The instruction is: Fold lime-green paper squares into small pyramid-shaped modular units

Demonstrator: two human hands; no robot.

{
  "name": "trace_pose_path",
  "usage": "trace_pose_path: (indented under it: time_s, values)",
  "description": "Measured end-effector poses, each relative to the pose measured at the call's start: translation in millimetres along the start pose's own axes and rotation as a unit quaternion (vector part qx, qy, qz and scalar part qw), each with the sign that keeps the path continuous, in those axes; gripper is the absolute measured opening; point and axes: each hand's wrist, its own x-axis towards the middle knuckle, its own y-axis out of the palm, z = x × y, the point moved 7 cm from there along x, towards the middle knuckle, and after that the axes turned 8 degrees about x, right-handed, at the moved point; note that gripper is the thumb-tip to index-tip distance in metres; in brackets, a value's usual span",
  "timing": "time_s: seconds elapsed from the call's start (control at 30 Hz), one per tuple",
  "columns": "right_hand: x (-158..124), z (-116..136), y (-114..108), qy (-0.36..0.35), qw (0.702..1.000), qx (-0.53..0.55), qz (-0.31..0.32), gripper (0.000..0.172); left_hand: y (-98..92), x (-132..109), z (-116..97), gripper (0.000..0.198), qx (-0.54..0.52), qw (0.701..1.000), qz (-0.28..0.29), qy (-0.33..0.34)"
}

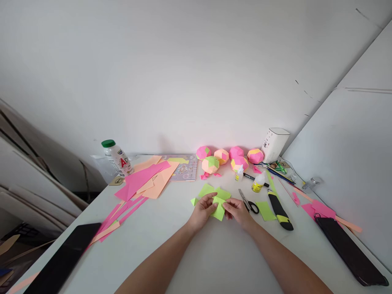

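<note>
A white bottle with a green cap stands at the back left of the table, with a flat black slab nearer. On the right are a white container, a clear jar with a metallic lid and a long dark case.

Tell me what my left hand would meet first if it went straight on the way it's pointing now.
Your left hand would first press into the green square it holds. Past that, it would likely come to the green paper lying behind, though one view leaves the depth unclear.
</note>
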Motion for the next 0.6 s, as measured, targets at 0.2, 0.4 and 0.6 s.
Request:
trace_pose_path:
  time_s: [0.2, 0.4, 0.6]
  values:
    - [0.5, -3.1, 1.8, -0.002, 1.0, -0.022, 0.016, 0.026, -1.7, 1.8, 2.2, 0.055, 0.022, 1.0, -0.001, 0.001]
    - [0.9, -5.9, 0.5, -0.004, 0.999, -0.04, 0.016, 0.027, -1.9, 2.0, 2.9, 0.054, 0.027, 1.0, 0.0, 0.004]
    - [-0.7, -3.8, 2.1, -0.014, 0.999, -0.051, 0.005, 0.027, -0.5, 0.4, -0.7, 0.05, 0.028, 1.0, -0.001, 0.011]
